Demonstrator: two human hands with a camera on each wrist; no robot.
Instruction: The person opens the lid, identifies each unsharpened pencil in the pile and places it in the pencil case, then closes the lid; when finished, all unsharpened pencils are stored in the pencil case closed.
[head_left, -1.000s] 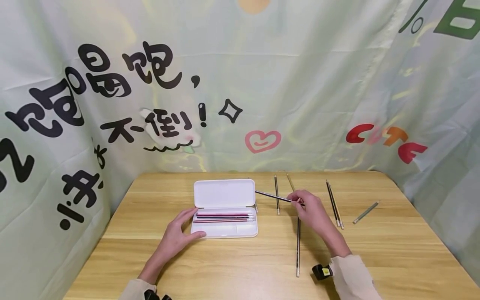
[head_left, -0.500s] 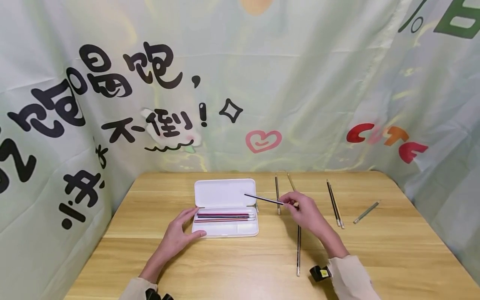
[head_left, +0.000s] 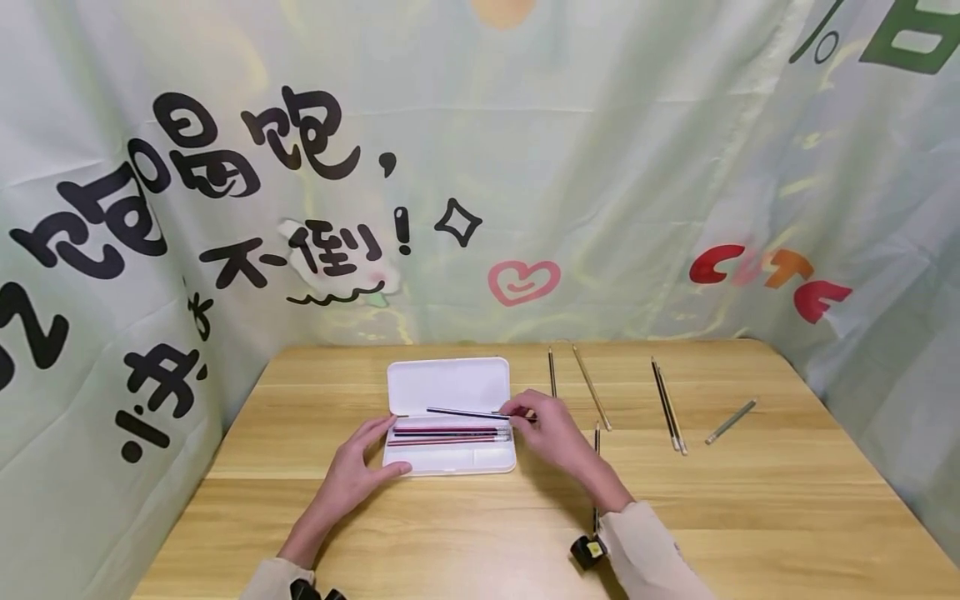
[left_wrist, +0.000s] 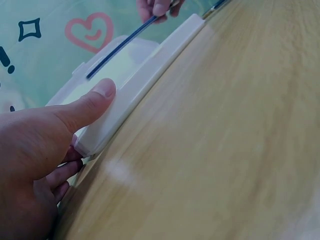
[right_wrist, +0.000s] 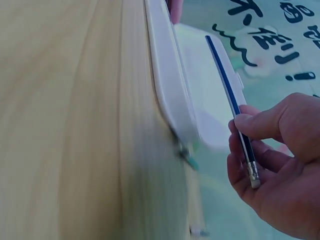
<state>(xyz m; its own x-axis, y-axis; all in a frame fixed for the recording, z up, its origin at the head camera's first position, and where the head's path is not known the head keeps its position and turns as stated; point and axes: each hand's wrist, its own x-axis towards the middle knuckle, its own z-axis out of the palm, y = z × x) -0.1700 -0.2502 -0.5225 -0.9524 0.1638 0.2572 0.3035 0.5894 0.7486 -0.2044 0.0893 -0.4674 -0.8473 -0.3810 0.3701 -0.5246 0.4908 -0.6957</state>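
A white pencil case point(head_left: 448, 463) lies unfolded on the table, its lid point(head_left: 448, 385) leaning back. Several red and dark pencils point(head_left: 448, 433) lie side by side in its long compartment. My left hand point(head_left: 358, 468) holds the case's left end, thumb at the front and fingers round the side; the left wrist view shows that thumb point(left_wrist: 92, 105) against the wall. Over the hinge side, my right hand point(head_left: 555, 432) pinches a dark striped pencil point(head_left: 465, 412) near its eraser end, tip pointing left. In the right wrist view the eraser point(right_wrist: 255, 182) sticks out below the thumb.
Right of the case lie a dark pencil point(head_left: 552, 371), a tan pencil point(head_left: 591, 387), a pair of pencils point(head_left: 669, 408) and a short grey-green pencil point(head_left: 731, 422). Another dark pencil point(head_left: 597, 442) is partly hidden under my right forearm. A printed curtain point(head_left: 600, 167) hangs behind the table.
My right hand has moved left with the pencil, from the right of the case to over its right end, and the pencil now lies nearly level. My left hand stays in place.
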